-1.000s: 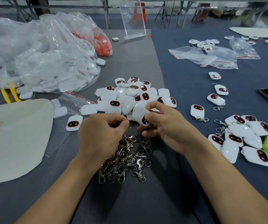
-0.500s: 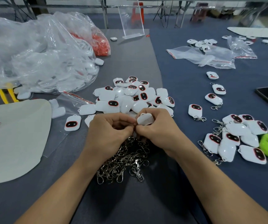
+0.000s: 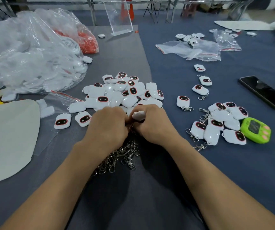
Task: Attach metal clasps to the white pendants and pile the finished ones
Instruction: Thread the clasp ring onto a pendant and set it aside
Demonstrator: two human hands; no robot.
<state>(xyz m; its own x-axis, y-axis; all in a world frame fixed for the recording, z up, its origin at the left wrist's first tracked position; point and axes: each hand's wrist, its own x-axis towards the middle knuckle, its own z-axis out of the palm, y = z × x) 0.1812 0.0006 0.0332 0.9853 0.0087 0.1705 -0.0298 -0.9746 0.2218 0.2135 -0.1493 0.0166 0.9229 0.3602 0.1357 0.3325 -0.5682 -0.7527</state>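
My right hand (image 3: pixel 151 125) grips a white pendant (image 3: pixel 138 115), whose pale edge shows above the fingers. My left hand (image 3: pixel 107 126) is curled tight against it, fingertips meeting the right hand's; a metal clasp seems pinched there, mostly hidden. Just below both hands lies a heap of loose metal clasps (image 3: pixel 122 158). Behind the hands sits a pile of white pendants with dark red-rimmed faces (image 3: pixel 123 92). To the right lies a pile of pendants with clasps attached (image 3: pixel 219 123).
Large clear plastic bags (image 3: pixel 30 52) of parts fill the left. A beige sheet (image 3: pixel 7 138) lies front left. A green toy-like device (image 3: pixel 256 130) and a black phone (image 3: pixel 264 92) lie right. Small zip bags (image 3: pixel 193 48) and an acrylic stand (image 3: pixel 118 17) sit farther back.
The hands came together over the clasp heap. The right hand brought its pendant against the left hand's fingertips, and both sank slightly toward the table.
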